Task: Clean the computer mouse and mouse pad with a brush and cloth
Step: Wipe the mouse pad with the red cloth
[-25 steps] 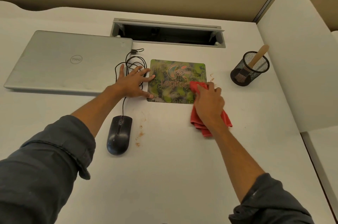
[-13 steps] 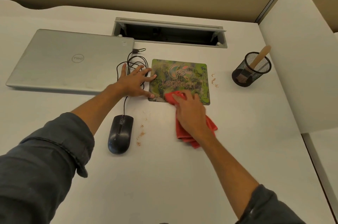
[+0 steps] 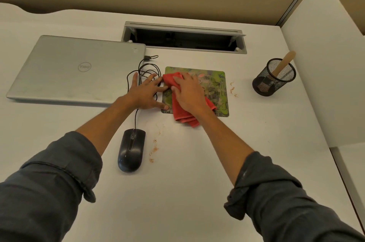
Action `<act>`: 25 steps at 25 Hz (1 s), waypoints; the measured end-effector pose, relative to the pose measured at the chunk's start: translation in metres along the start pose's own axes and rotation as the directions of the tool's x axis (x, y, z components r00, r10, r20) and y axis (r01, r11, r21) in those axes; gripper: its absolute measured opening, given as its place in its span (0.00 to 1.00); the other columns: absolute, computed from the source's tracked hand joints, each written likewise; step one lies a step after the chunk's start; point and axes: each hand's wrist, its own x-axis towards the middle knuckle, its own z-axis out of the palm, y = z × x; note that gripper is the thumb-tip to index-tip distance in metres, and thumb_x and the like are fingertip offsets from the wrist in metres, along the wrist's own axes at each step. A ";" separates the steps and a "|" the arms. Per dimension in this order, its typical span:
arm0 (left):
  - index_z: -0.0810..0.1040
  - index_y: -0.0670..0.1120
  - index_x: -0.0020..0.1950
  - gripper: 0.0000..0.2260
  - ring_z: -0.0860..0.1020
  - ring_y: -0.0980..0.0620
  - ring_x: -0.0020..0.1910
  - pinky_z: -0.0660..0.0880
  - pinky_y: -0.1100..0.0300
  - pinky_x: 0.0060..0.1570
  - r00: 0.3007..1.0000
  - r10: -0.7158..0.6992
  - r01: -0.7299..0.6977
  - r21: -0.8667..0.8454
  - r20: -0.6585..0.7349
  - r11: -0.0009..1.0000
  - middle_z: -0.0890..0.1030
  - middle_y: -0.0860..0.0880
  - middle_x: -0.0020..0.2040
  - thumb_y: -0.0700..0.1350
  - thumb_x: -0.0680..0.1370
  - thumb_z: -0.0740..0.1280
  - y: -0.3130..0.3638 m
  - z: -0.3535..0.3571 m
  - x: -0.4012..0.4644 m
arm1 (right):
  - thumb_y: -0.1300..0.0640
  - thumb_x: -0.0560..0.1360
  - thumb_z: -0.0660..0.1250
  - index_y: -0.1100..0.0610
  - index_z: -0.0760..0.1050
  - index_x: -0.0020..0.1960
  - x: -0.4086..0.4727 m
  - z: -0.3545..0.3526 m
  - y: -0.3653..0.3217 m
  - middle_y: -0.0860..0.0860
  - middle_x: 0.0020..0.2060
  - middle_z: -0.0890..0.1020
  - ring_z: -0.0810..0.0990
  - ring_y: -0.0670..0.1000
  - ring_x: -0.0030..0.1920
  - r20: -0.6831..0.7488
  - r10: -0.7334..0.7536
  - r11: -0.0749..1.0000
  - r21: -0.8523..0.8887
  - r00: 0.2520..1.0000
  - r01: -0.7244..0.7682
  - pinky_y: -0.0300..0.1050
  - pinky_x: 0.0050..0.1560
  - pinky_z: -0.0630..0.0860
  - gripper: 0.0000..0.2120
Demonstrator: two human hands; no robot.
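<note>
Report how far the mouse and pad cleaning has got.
Done: brush stands in the cup, so brushing looks over. In hand: right hand presses the cloth on the pad; left hand steadies its edge. Left: the mouse lies untouched, and crumbs lie on the desk.

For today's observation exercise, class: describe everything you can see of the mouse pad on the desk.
The mouse pad is a thin, flat rectangle with rounded corners, printed in mottled green with pinkish lettering. It lies flat on the white desk, between the coiled mouse cable and the mesh cup. A red cloth covers its left part, pressed by the right hand; the left hand fingertips touch its left edge.
</note>
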 end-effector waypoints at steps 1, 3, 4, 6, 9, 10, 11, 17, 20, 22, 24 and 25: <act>0.54 0.60 0.76 0.38 0.40 0.50 0.77 0.30 0.34 0.67 1.000 0.002 -0.002 0.004 0.000 1.000 0.47 0.52 0.79 0.71 0.71 0.61 0.000 0.000 0.000 | 0.47 0.82 0.55 0.49 0.65 0.74 0.000 0.005 0.004 0.51 0.74 0.65 0.62 0.57 0.72 0.043 -0.017 0.999 -0.047 0.999 0.019 0.57 0.67 0.68 0.21; 0.51 0.61 0.76 0.38 0.39 0.51 0.77 0.29 0.35 0.67 1.000 0.009 -0.009 0.010 -0.005 1.000 0.47 0.53 0.79 0.72 0.70 0.59 -0.002 0.002 -0.001 | 0.48 0.82 0.55 0.47 0.66 0.73 -0.004 0.007 0.023 0.49 0.75 0.64 0.63 0.58 0.71 0.021 -0.019 0.995 -0.096 1.000 0.020 0.57 0.66 0.70 0.20; 0.50 0.61 0.76 0.39 0.39 0.51 0.77 0.28 0.36 0.66 1.000 0.010 -0.010 0.013 -0.003 1.000 0.47 0.54 0.79 0.72 0.70 0.58 -0.003 0.002 -0.002 | 0.50 0.82 0.55 0.48 0.67 0.73 -0.007 0.005 0.035 0.49 0.74 0.66 0.65 0.58 0.69 -0.019 0.003 0.996 -0.091 1.000 -0.004 0.56 0.65 0.71 0.19; 0.49 0.62 0.76 0.39 0.39 0.51 0.77 0.27 0.37 0.66 1.000 0.017 -0.017 0.020 0.001 1.000 0.46 0.54 0.79 0.73 0.69 0.56 -0.004 0.003 -0.002 | 0.53 0.82 0.55 0.50 0.69 0.70 -0.012 -0.002 0.060 0.51 0.72 0.68 0.67 0.59 0.66 -0.098 0.118 0.990 -0.065 0.988 -0.125 0.54 0.63 0.72 0.17; 0.49 0.61 0.76 0.39 0.39 0.51 0.77 0.27 0.38 0.66 1.000 0.019 -0.019 0.024 0.001 1.000 0.46 0.54 0.79 0.73 0.69 0.55 -0.003 0.003 -0.002 | 0.57 0.80 0.55 0.56 0.71 0.66 -0.010 -0.015 0.080 0.58 0.66 0.72 0.69 0.61 0.62 -0.152 0.345 0.915 -0.164 0.926 -0.368 0.53 0.56 0.71 0.16; 0.49 0.61 0.76 0.39 0.39 0.51 0.77 0.27 0.37 0.66 1.000 0.018 -0.018 0.025 0.000 1.000 0.46 0.54 0.79 0.73 0.69 0.56 -0.003 0.003 -0.002 | 0.58 0.80 0.56 0.58 0.71 0.65 -0.003 -0.018 0.076 0.59 0.64 0.73 0.70 0.61 0.61 -0.166 0.392 0.888 -0.191 0.905 -0.419 0.53 0.55 0.71 0.15; 0.49 0.61 0.76 0.39 0.39 0.51 0.77 0.27 0.37 0.66 1.000 0.019 -0.019 0.024 -0.001 1.000 0.46 0.54 0.79 0.73 0.70 0.56 -0.003 0.003 -0.002 | 0.58 0.80 0.57 0.59 0.72 0.64 0.006 -0.021 0.068 0.59 0.63 0.74 0.70 0.61 0.61 -0.181 0.403 0.880 -0.192 0.897 -0.435 0.53 0.55 0.71 0.15; 0.51 0.61 0.77 0.39 0.39 0.51 0.77 0.29 0.35 0.66 1.000 0.023 -0.022 0.039 -0.017 0.999 0.46 0.53 0.79 0.73 0.70 0.57 -0.003 0.003 -0.001 | 0.52 0.80 0.59 0.48 0.63 0.74 0.042 0.000 -0.012 0.58 0.69 0.68 0.67 0.61 0.65 0.007 -0.010 0.987 -0.160 1.000 0.011 0.53 0.60 0.70 0.22; 0.50 0.61 0.76 0.39 0.39 0.51 0.77 0.29 0.35 0.66 0.999 0.021 -0.020 0.047 -0.024 0.999 0.46 0.53 0.79 0.74 0.69 0.56 -0.003 0.004 -0.001 | 0.49 0.82 0.56 0.48 0.66 0.72 0.047 0.012 -0.009 0.57 0.71 0.66 0.66 0.61 0.66 0.012 0.000 0.983 -0.184 1.000 0.002 0.55 0.61 0.71 0.19; 0.49 0.62 0.76 0.40 0.39 0.51 0.77 0.29 0.35 0.67 0.999 0.022 -0.021 0.050 -0.024 0.999 0.46 0.54 0.79 0.75 0.68 0.54 -0.004 0.004 -0.001 | 0.50 0.82 0.55 0.48 0.68 0.71 0.045 0.011 0.009 0.56 0.70 0.68 0.68 0.61 0.65 -0.030 0.017 0.985 -0.169 0.999 -0.022 0.55 0.60 0.72 0.18; 0.49 0.62 0.77 0.42 0.38 0.52 0.77 0.29 0.36 0.67 0.999 0.021 -0.020 0.053 -0.024 0.998 0.46 0.54 0.79 0.76 0.65 0.50 -0.004 0.004 -0.002 | 0.50 0.82 0.55 0.47 0.69 0.70 0.039 0.005 0.033 0.55 0.66 0.71 0.69 0.60 0.62 -0.085 0.061 0.982 -0.172 0.995 -0.075 0.54 0.58 0.72 0.18; 0.48 0.62 0.77 0.43 0.38 0.52 0.77 0.28 0.37 0.67 1.000 0.021 -0.020 0.058 -0.021 0.998 0.46 0.54 0.79 0.77 0.65 0.49 -0.003 0.004 -0.003 | 0.49 0.82 0.54 0.47 0.69 0.70 0.036 0.001 0.046 0.56 0.65 0.72 0.70 0.60 0.62 -0.110 0.101 0.977 -0.176 0.989 -0.119 0.54 0.58 0.71 0.18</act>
